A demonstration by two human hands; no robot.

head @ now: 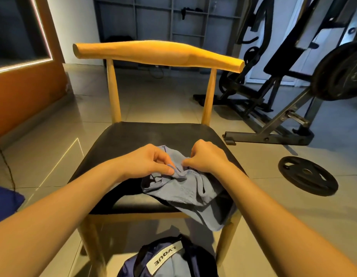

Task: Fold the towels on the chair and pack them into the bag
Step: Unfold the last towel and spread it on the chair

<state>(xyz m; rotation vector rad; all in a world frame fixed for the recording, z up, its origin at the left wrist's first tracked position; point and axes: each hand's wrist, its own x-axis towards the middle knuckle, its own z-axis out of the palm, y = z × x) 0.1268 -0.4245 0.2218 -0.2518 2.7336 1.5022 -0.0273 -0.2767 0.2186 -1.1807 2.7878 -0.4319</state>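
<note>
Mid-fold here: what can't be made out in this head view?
All in the head view:
Bag: cut off by the bottom edge; open or not, cannot tell.
Towel: bunched, partly under the left hand and right hand that pinch it; one towel or several, unclear.
Blue thing: cut off by the left edge; unidentifiable.

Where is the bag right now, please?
In the head view, the bag lies on the floor at bottom centre, in front of the chair, below the overhanging towel.
</note>
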